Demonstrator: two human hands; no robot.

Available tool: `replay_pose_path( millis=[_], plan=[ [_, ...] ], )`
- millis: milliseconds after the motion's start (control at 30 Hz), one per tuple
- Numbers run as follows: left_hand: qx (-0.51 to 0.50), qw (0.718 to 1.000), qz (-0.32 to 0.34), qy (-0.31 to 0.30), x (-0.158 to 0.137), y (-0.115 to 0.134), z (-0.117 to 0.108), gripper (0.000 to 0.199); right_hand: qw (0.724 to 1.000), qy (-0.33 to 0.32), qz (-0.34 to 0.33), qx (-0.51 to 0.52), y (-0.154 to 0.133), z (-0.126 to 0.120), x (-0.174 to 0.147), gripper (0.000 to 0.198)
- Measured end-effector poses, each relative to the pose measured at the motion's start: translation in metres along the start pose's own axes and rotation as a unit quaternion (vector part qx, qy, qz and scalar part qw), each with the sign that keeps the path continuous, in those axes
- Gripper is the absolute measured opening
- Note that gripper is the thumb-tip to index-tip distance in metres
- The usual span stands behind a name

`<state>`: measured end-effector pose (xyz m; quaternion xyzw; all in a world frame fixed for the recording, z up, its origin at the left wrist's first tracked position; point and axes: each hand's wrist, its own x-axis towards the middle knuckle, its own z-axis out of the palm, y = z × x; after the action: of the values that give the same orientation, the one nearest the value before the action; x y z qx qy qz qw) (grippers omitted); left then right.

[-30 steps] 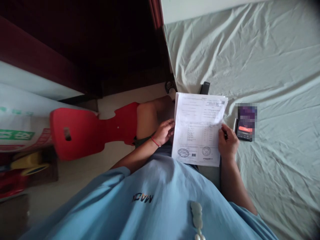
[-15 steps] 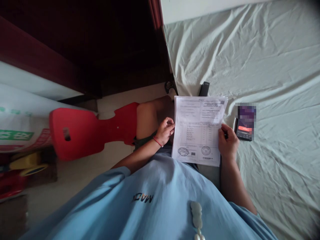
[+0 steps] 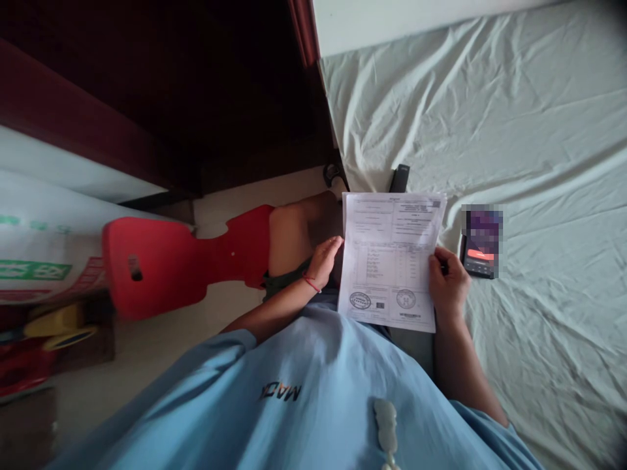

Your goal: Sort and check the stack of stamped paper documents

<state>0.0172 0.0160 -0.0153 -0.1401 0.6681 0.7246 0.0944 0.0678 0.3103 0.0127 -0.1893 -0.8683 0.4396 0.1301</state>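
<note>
The sheets [image 3: 386,261] are showing smooth, matt paper; the pale cover [image 3: 553,150] is looking like wrinkled cloth, the red seat [image 3: 169,264] like smooth plastic, the blue shirt [image 3: 337,391] like matt cloth.

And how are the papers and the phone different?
The papers are white with dark print, but the phone is mostly dark with a bright reddish strip. The papers look much bigger than the phone. The right hand holds the papers, while the phone lies on the pale cloth. Both are roughly rectangular.
</note>
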Motion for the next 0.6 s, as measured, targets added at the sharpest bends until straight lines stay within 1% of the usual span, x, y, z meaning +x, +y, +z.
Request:
replay_pose_path(
  millis=[67, 167, 267, 367, 500, 600],
  plan=[
    [0.007, 1.000, 0.013, -0.008, 0.000, 0.002, 0.000, 0.056, 1.000, -0.005, 0.002, 0.002, 0.000, 0.000, 0.000, 0.034],
    [0.029, 0.999, 0.019, -0.014, 0.003, 0.002, 0.002, 0.050, 1.000, -0.009, 0.003, 0.001, 0.001, 0.000, -0.001, 0.035],
    [0.045, 0.999, 0.011, -0.001, 0.006, 0.001, 0.006, 0.040, 1.000, -0.010, -0.004, -0.005, 0.001, 0.001, 0.000, 0.035],
    [0.054, 0.998, 0.003, 0.014, 0.005, 0.002, 0.012, 0.034, 1.000, -0.010, -0.009, -0.010, 0.001, 0.001, 0.000, 0.035],
    [0.048, 0.998, 0.014, 0.022, 0.002, 0.002, 0.019, 0.030, 1.000, -0.005, -0.013, -0.015, 0.002, 0.002, 0.000, 0.036],
    [0.050, 0.998, 0.018, 0.028, 0.003, 0.000, 0.020, 0.023, 1.000, -0.005, -0.017, -0.015, 0.003, 0.002, 0.000, 0.037]
  ],
)
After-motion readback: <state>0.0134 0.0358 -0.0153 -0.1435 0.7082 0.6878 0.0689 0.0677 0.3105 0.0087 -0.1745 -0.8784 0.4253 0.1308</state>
